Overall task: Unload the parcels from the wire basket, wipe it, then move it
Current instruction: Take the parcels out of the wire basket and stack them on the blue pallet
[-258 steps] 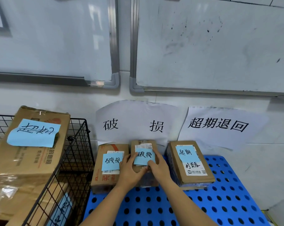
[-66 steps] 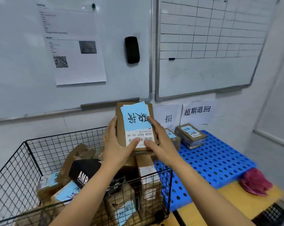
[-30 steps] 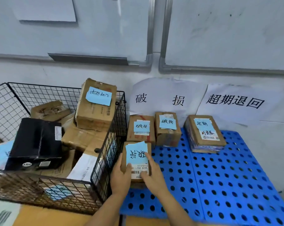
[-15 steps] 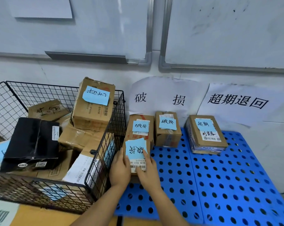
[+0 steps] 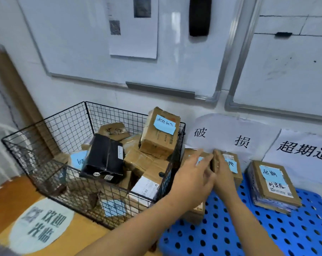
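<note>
The black wire basket (image 5: 51,143) stands on the wooden table at the left and holds several parcels. Among them are a black box (image 5: 103,159) and a tilted cardboard box with a blue note (image 5: 162,133). To the basket's right lies the blue perforated pallet (image 5: 230,230). My left hand (image 5: 191,176) hovers open beside the basket's right wall, above a small cardboard parcel (image 5: 196,213) lying on the pallet. My right hand (image 5: 223,178) is open with fingers stretched out, just in front of a blue-noted box (image 5: 232,165) at the back.
Another labelled parcel (image 5: 273,185) sits on the pallet's right. Paper signs (image 5: 221,137) hang on the wall behind the pallet, under two whiteboards. A round printed sticker (image 5: 40,224) lies on the table in front of the basket.
Both hands have let go of the blue-noted parcel, which now rests on the pallet, and have lifted off it. The view has swung left toward the basket.
</note>
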